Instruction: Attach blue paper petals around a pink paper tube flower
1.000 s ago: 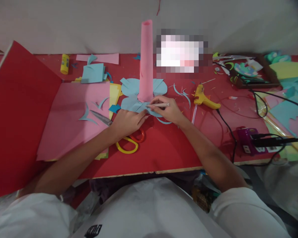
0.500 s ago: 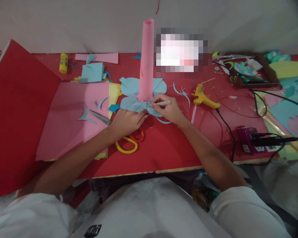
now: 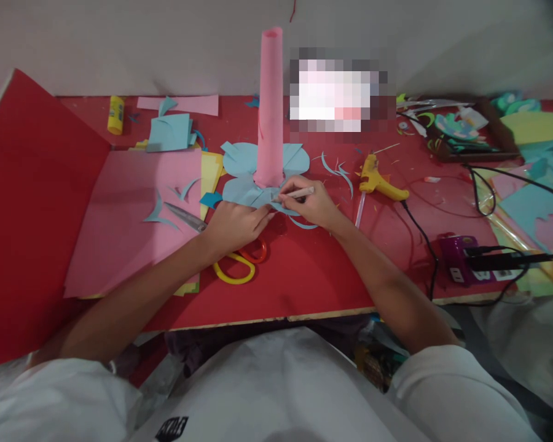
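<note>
My right hand (image 3: 311,199) is closed round a slim white pencil (image 3: 303,193); its tip is at the near petal of a light-blue paper flower (image 3: 242,161). At that petal's near edge, my left hand (image 3: 238,226) has thumb and forefinger together on the paper. A tall pink paper tube (image 3: 271,110) stands upright in the flower's middle. Scissors (image 3: 234,270) with a yellow and a red handle lie partly hidden under my left hand, blades on pink paper sheets (image 3: 133,215). Blue offcuts (image 3: 154,205) lie by the blades.
To the right lie a yellow glue gun (image 3: 375,181) with its cord, a purple box (image 3: 458,261) and a dark tray (image 3: 502,147) of scraps. A glue stick (image 3: 115,115) stands at the back left. A red board (image 3: 37,215) slants up on the left. A blurred patch hides the back.
The pencil and my right hand have shifted very slightly left along the petal. My left hand stays in place; the view tilts a little.
</note>
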`<action>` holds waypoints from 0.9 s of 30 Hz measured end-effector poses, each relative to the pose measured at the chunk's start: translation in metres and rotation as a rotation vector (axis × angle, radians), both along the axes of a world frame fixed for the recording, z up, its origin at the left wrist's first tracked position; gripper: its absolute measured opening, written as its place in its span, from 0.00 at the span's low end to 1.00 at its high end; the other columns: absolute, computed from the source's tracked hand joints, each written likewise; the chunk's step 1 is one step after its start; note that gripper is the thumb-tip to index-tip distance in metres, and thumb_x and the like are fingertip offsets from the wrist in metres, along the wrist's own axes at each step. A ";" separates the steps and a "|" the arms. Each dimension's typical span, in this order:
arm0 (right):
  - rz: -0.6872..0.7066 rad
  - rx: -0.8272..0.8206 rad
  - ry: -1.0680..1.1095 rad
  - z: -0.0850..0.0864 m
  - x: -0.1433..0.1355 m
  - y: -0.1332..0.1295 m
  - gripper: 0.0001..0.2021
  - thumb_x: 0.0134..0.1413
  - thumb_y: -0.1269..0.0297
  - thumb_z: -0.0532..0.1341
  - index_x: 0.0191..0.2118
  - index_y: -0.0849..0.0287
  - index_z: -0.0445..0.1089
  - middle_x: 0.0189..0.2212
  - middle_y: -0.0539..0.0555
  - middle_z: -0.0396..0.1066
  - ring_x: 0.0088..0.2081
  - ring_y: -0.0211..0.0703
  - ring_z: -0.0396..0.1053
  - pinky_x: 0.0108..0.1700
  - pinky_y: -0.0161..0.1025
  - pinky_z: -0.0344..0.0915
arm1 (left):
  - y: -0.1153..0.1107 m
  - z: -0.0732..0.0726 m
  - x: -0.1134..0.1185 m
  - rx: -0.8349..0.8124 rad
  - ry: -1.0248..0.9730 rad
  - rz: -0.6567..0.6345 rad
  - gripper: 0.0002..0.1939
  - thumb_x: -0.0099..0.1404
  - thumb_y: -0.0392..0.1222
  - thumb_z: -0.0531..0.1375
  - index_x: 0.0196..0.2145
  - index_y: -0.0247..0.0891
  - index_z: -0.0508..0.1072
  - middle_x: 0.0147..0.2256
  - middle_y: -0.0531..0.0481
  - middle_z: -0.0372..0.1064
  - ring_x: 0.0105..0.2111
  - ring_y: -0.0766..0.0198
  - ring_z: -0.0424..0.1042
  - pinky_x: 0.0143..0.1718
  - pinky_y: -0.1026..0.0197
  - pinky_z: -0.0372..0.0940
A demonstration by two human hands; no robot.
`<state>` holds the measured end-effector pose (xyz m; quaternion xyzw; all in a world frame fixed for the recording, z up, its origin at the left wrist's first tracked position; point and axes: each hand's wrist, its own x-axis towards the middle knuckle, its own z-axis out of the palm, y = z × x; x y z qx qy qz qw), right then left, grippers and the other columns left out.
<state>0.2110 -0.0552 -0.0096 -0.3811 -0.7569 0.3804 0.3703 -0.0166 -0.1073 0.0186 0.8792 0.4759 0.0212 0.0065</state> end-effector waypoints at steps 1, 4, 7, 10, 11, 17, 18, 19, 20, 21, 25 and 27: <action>0.000 -0.003 0.000 0.000 0.000 0.000 0.15 0.63 0.49 0.66 0.36 0.56 0.74 0.30 0.50 0.76 0.32 0.41 0.70 0.36 0.39 0.63 | 0.000 0.000 0.000 0.000 -0.012 -0.004 0.27 0.80 0.53 0.45 0.55 0.41 0.80 0.28 0.39 0.79 0.29 0.49 0.79 0.30 0.59 0.56; 0.002 -0.005 0.002 0.001 0.000 -0.001 0.16 0.63 0.48 0.65 0.36 0.56 0.74 0.30 0.50 0.77 0.33 0.42 0.71 0.36 0.40 0.64 | 0.000 0.000 -0.001 -0.002 -0.034 -0.009 0.28 0.80 0.52 0.44 0.53 0.40 0.81 0.28 0.39 0.79 0.29 0.49 0.79 0.29 0.59 0.55; -0.009 -0.001 -0.004 0.002 -0.001 -0.001 0.17 0.63 0.45 0.65 0.36 0.55 0.74 0.30 0.51 0.77 0.34 0.43 0.72 0.37 0.40 0.64 | 0.000 0.000 -0.001 -0.004 -0.049 -0.009 0.28 0.80 0.53 0.44 0.50 0.39 0.82 0.27 0.39 0.78 0.28 0.49 0.78 0.29 0.59 0.55; -0.030 0.012 -0.023 0.003 -0.001 -0.001 0.19 0.63 0.42 0.64 0.37 0.55 0.75 0.31 0.51 0.78 0.34 0.42 0.72 0.37 0.40 0.65 | 0.000 0.000 -0.001 -0.007 -0.068 -0.007 0.28 0.80 0.53 0.45 0.49 0.38 0.82 0.26 0.39 0.78 0.28 0.51 0.78 0.30 0.59 0.56; -0.034 0.019 -0.029 0.003 -0.001 -0.001 0.20 0.63 0.42 0.64 0.37 0.55 0.75 0.32 0.51 0.78 0.34 0.42 0.72 0.37 0.40 0.65 | 0.001 0.000 -0.001 -0.009 -0.069 -0.006 0.28 0.80 0.53 0.45 0.50 0.38 0.82 0.26 0.39 0.78 0.28 0.51 0.78 0.30 0.59 0.56; -0.038 0.048 -0.019 0.002 0.000 0.001 0.21 0.64 0.40 0.63 0.39 0.55 0.75 0.33 0.51 0.77 0.32 0.41 0.70 0.35 0.39 0.63 | 0.000 0.001 0.000 -0.031 -0.038 0.004 0.28 0.80 0.53 0.45 0.53 0.40 0.82 0.27 0.39 0.78 0.29 0.49 0.78 0.31 0.58 0.59; -0.040 0.050 -0.019 0.002 0.001 0.001 0.21 0.65 0.40 0.63 0.39 0.55 0.75 0.33 0.51 0.77 0.32 0.40 0.70 0.35 0.39 0.63 | 0.000 0.001 0.000 -0.031 -0.038 0.005 0.28 0.80 0.53 0.45 0.53 0.40 0.82 0.27 0.39 0.78 0.29 0.49 0.78 0.31 0.57 0.59; -0.044 0.052 -0.020 0.001 0.001 0.001 0.21 0.65 0.40 0.63 0.39 0.55 0.75 0.33 0.51 0.76 0.32 0.40 0.70 0.34 0.39 0.62 | 0.000 0.001 0.000 -0.030 -0.037 0.005 0.28 0.80 0.53 0.45 0.53 0.40 0.81 0.27 0.38 0.78 0.29 0.48 0.78 0.31 0.57 0.59; -0.050 0.057 -0.024 0.001 0.001 0.001 0.21 0.65 0.40 0.62 0.39 0.55 0.75 0.33 0.51 0.76 0.32 0.40 0.70 0.34 0.38 0.62 | 0.000 0.001 0.000 -0.028 -0.035 0.004 0.28 0.80 0.53 0.45 0.53 0.40 0.81 0.27 0.38 0.79 0.29 0.48 0.78 0.31 0.57 0.59; -0.056 0.062 -0.029 0.001 0.001 0.001 0.21 0.65 0.40 0.62 0.39 0.55 0.75 0.33 0.51 0.76 0.32 0.40 0.70 0.35 0.38 0.62 | 0.000 0.001 0.000 -0.026 -0.029 0.002 0.28 0.80 0.53 0.45 0.54 0.40 0.81 0.27 0.38 0.79 0.29 0.48 0.78 0.30 0.58 0.58; -0.079 0.072 -0.051 0.001 0.000 0.002 0.22 0.65 0.39 0.62 0.39 0.55 0.74 0.33 0.50 0.76 0.33 0.40 0.69 0.35 0.39 0.62 | 0.000 0.001 0.000 -0.010 -0.009 -0.005 0.28 0.80 0.53 0.44 0.54 0.41 0.81 0.27 0.39 0.79 0.29 0.47 0.79 0.29 0.59 0.55; -0.075 0.073 -0.050 0.002 0.000 0.001 0.21 0.65 0.39 0.62 0.39 0.55 0.74 0.33 0.50 0.76 0.32 0.40 0.69 0.35 0.39 0.62 | 0.000 0.001 0.000 -0.004 -0.009 -0.004 0.27 0.80 0.53 0.44 0.54 0.41 0.81 0.27 0.39 0.79 0.29 0.48 0.79 0.29 0.59 0.54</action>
